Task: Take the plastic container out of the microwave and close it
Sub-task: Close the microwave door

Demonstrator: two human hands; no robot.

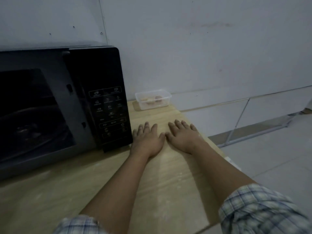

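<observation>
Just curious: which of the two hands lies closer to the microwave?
The left hand: it rests flat beside the microwave control panel, while the right hand lies farther out.

pretty dim and grainy overall, bluish cast. microwave (50, 105) cavity is almost pure black, sleeves (260, 210) smear at the bottom, wide-angle bends the edges.

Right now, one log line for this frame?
left hand: flat on table, empty | right hand: flat, empty | plastic container: on table, right of microwave | microwave door: appears open
</observation>
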